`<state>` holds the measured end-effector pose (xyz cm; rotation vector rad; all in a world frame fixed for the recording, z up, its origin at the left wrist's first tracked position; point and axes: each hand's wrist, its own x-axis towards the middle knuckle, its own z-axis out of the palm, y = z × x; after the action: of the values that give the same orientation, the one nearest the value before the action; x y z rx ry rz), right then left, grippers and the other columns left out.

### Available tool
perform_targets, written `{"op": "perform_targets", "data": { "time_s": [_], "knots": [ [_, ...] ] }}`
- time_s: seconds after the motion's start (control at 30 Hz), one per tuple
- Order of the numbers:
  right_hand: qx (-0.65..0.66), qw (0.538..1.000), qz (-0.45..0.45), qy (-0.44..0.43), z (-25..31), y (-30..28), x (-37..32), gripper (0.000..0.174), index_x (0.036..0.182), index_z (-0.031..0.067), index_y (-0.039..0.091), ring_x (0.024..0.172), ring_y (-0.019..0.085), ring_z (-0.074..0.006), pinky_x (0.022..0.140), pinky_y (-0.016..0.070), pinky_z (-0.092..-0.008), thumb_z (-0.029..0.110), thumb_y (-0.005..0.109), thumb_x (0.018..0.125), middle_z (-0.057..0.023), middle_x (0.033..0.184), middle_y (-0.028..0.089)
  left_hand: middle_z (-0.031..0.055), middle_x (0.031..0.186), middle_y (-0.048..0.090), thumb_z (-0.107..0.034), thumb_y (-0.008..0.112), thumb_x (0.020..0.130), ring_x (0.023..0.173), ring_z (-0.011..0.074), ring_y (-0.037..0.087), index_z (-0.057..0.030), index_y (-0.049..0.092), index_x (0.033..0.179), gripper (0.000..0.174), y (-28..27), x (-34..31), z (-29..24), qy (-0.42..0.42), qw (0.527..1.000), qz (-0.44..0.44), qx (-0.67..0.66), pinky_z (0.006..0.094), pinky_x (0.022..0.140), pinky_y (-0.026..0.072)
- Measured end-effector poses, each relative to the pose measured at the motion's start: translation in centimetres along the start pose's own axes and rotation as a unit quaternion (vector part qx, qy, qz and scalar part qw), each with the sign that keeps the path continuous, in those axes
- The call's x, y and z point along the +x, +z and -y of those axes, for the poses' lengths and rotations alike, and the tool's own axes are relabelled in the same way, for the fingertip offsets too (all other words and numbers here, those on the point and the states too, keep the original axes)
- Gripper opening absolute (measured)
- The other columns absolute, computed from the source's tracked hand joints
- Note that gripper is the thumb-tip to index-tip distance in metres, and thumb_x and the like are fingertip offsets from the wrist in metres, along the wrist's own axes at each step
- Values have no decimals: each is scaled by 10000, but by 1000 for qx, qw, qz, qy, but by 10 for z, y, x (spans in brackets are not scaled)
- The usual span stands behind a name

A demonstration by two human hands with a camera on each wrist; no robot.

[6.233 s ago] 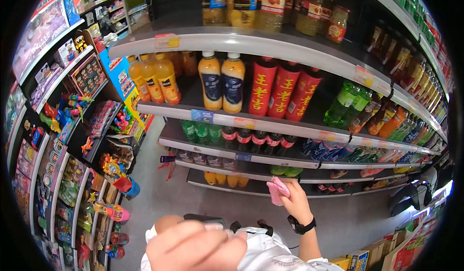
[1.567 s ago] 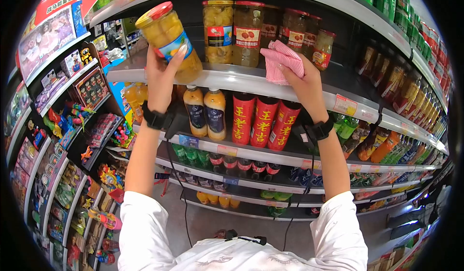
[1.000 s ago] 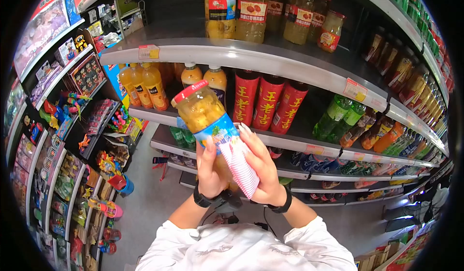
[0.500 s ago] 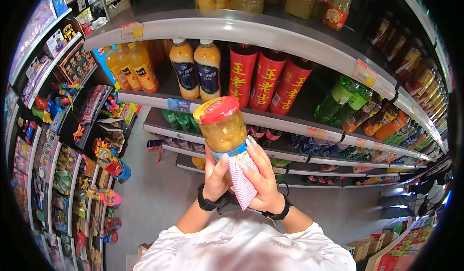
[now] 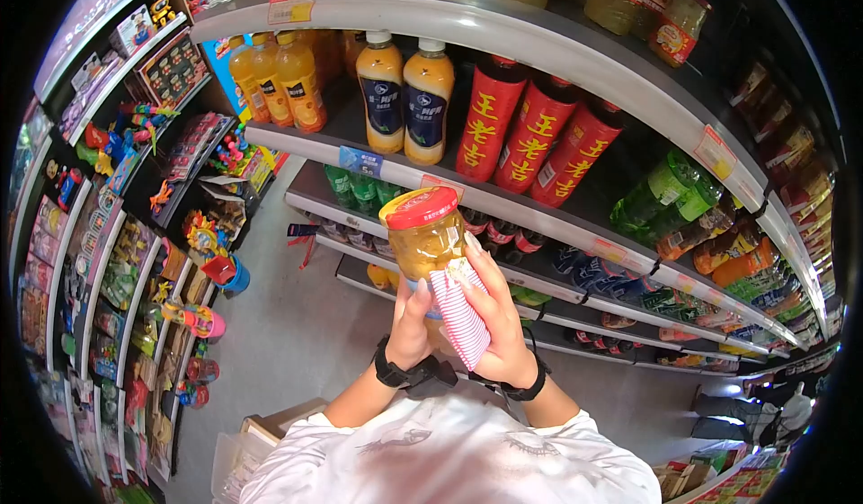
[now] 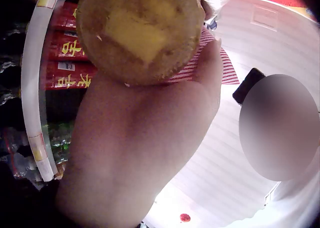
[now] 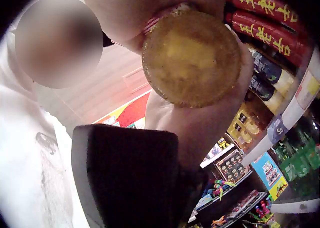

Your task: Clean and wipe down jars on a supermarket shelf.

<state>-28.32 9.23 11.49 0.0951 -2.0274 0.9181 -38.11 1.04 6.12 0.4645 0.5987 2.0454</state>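
Observation:
A glass jar (image 5: 422, 243) with a red lid and yellow fruit inside is held in front of the chest, tilted a little. My left hand (image 5: 412, 329) grips its lower left side. On the jar's right side, my right hand (image 5: 499, 342) holds a folded pink-and-white striped cloth (image 5: 461, 315) against the glass, thumb and fingers over the cloth. Both wrist views look up at the jar's round base (image 6: 140, 35), with a corner of the striped cloth (image 6: 227, 70) beside it in the left one. The jar's label is mostly hidden behind the hands and cloth.
A drinks shelf (image 5: 539, 221) curves across ahead, carrying orange bottles (image 5: 301, 81), red cylinders (image 5: 490, 117) and green bottles (image 5: 661, 189). More jars (image 5: 679, 27) stand on the shelf above. Toy racks (image 5: 117, 234) line the left; a plastic box (image 5: 238, 463) stands on the floor behind.
The left hand has brought the jar down from the upper shelf to the chest. The right hand has brought the cloth onto it. Lately the jar has tipped more upright and the view has turned.

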Motion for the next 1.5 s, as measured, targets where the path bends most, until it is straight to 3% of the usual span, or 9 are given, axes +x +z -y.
{"op": "perform_targets", "data": {
  "time_s": [0.27, 0.4, 0.57, 0.6, 1.03, 1.27, 1.37, 1.4, 1.5],
  "knots": [
    [62, 998, -8, 19, 4, 1, -18, 551, 1288, 65, 488, 1306, 340, -437, 1073, 265, -500, 84, 652, 763, -245, 1412, 354, 92, 1281, 492, -420, 571, 887, 1137, 200, 530, -63, 311, 1373, 656, 2, -19, 1, 45, 998, -17, 27, 347, 964, 430],
    [78, 996, -20, 43, 4, -20, -33, 532, 1289, 17, 470, 1296, 376, -409, 1063, 300, -455, 35, 628, 781, -258, 1395, 378, 101, 1291, 493, -424, 574, 884, 1148, 210, 527, -41, 328, 1362, 660, 13, -17, 11, 42, 998, 30, 24, 353, 974, 429],
    [28, 991, -78, 110, 22, -42, -57, 537, 1297, -7, 450, 1303, 369, -400, 1057, 311, -425, -11, 588, 778, -257, 1403, 366, 167, 1368, 434, -511, 503, 885, 1230, 269, 467, -24, 298, 1389, 730, 36, -6, 31, -32, 994, 91, 52, 394, 1039, 363],
    [10, 989, -91, 112, 25, -47, -64, 558, 1311, -3, 434, 1311, 359, -396, 1063, 299, -427, -12, 579, 772, -254, 1415, 348, 240, 1373, 397, -546, 462, 875, 1273, 341, 403, -47, 256, 1416, 764, 39, -2, 40, -40, 990, 114, 73, 441, 1067, 327],
    [-178, 929, -256, 197, 70, -67, -129, 619, 1334, 9, 386, 1334, 318, -394, 1085, 259, -435, -21, 585, 749, -255, 1425, 322, 222, 1409, 361, -588, 450, 862, 1312, 348, 353, -51, 262, 1422, 798, 79, 0, 104, -239, 922, 302, 32, 453, 1101, 265],
    [-209, 919, -263, 207, 75, -56, -124, 657, 1350, 5, 366, 1342, 288, -407, 1088, 251, -450, 11, 627, 748, -245, 1450, 268, 238, 1401, 361, -601, 445, 848, 1310, 344, 358, -23, 254, 1418, 835, 85, 4, 99, -295, 906, 301, 28, 446, 1110, 251],
    [-234, 916, -248, 209, 74, -55, -114, 685, 1370, 26, 350, 1356, 256, -408, 1098, 226, -462, 28, 639, 749, -248, 1459, 245, 199, 1435, 331, -586, 457, 858, 1332, 315, 329, -19, 233, 1429, 835, 74, 8, 101, -333, 891, 309, -19, 431, 1097, 269],
    [-239, 917, -243, 208, 74, -55, -111, 697, 1379, 30, 337, 1360, 244, -410, 1101, 217, -466, 35, 640, 751, -249, 1462, 236, 188, 1414, 365, -547, 549, 832, 1306, 294, 373, -8, 251, 1415, 847, 72, 7, 102, -337, 895, 292, -31, 411, 1080, 298],
    [-254, 916, -235, 205, 72, -56, -105, 722, 1400, 34, 303, 1372, 212, -413, 1108, 192, -474, 58, 641, 762, -254, 1471, 212, 160, 1376, 413, -486, 651, 787, 1245, 249, 447, -3, 281, 1389, 856, 47, 12, 106, -343, 887, 310, -14, 372, 1041, 353]
  ]
}}
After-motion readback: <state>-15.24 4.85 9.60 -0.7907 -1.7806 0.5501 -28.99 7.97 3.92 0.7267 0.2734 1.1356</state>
